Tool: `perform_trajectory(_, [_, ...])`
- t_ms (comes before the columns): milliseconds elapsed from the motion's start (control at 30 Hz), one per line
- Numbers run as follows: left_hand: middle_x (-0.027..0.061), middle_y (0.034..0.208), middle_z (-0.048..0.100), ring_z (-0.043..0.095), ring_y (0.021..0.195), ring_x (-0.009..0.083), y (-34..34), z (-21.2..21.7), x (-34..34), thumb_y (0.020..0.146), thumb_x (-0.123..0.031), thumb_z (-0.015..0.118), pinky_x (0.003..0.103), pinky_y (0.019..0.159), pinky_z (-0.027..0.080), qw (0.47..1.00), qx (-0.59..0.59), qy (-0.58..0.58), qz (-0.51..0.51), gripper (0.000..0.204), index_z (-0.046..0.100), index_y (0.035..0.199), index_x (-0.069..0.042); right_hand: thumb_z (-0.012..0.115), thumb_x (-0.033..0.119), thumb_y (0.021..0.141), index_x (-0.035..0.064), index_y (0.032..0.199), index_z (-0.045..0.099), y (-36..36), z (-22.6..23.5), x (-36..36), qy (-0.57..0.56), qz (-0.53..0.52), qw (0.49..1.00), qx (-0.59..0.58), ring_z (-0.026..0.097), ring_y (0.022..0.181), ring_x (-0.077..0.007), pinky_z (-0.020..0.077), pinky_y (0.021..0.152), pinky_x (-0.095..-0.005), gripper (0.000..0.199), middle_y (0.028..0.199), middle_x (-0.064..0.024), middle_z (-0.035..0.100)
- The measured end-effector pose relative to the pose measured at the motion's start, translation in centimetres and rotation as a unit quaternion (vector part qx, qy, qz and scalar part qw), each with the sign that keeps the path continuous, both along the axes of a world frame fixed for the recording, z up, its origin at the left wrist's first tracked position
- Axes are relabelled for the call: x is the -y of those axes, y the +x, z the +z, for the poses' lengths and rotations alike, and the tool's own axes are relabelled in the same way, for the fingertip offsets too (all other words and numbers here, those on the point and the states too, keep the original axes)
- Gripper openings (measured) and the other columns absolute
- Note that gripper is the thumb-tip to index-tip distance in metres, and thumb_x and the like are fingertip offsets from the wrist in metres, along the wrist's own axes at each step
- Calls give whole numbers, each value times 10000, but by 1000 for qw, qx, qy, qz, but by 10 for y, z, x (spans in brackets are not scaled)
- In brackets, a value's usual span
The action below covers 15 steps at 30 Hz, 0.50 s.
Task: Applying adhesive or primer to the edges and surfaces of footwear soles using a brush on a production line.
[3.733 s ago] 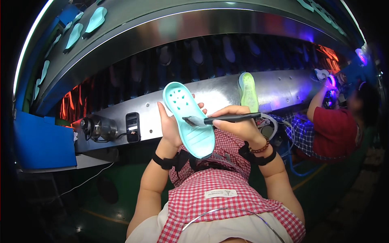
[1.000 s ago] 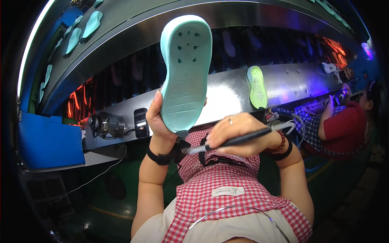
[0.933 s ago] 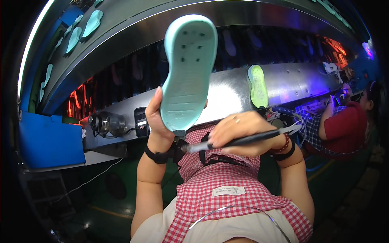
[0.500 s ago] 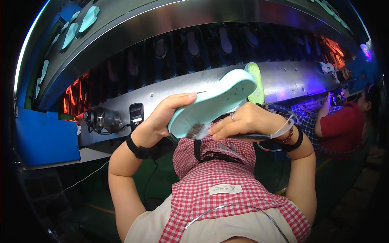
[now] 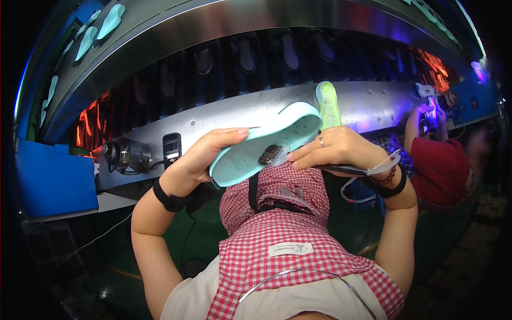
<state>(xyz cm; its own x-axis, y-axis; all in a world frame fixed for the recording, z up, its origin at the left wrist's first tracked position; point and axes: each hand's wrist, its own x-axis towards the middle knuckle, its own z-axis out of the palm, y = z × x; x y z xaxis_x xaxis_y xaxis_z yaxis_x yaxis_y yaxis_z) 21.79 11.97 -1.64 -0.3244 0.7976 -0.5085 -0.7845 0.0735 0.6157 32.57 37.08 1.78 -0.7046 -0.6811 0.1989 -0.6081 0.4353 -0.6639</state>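
In front of my apron, my left hand (image 5: 198, 156) grips one end of a mint-green shoe sole (image 5: 237, 158), its thumb over the upper edge. The sole is tilted so that its hollow inner face shows. A thin dark tip, of something I cannot make out, sticks out past that thumb. My right hand (image 5: 341, 148) is closed around a brush (image 5: 271, 154) with dark bristles and a whitish, clear wrapping. The bristles lie against the sole's inner face near its lower edge. Part of the brush's dark handle shows under my right palm.
A yellow-green sole (image 5: 328, 104) lies on the metal ledge (image 5: 368, 101) beyond my right hand. A glass pot (image 5: 130, 154) and a black phone-like device (image 5: 172, 146) stand at left. Behind, soles pass along a dark conveyor. A co-worker in red (image 5: 440, 168) sits at right.
The sole has turned to show more of its inside. The brush has shifted from near the end by my left hand toward the sole's middle. The co-worker's arms have moved up the ledge.
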Motion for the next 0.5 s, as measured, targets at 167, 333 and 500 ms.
perform_trajectory(167, [168, 1011, 592, 637, 830, 201, -2, -11, 2, 873, -218, 514, 289, 692, 547, 998, -46, -19, 38, 405, 474, 1165, 60, 630, 73, 762, 47, 992, 618, 10, -20, -4, -89, -60, 987, 123, 628, 872, -241, 496, 767, -308, 231, 961, -115, 645])
perform_trajectory(333, [196, 1045, 572, 627, 872, 255, 11, -28, -17, 869, -255, 471, 355, 729, 549, 989, 62, 88, 104, 455, 416, 1211, 41, 586, 39, 811, -36, 979, 619, 6, -43, 33, -339, -177, 886, 264, 613, 703, -108, 500, 639, -219, 187, 823, -102, 642])
perform_trajectory(500, [223, 1067, 561, 612, 912, 287, 14, -42, -19, 866, -281, 454, 397, 769, 534, 980, 96, 93, 146, 457, 428, 1191, 39, 599, 33, 796, -24, 973, 628, 5, -81, 39, -401, -259, 846, 237, 602, 686, -104, 481, 606, -198, 188, 804, -93, 648])
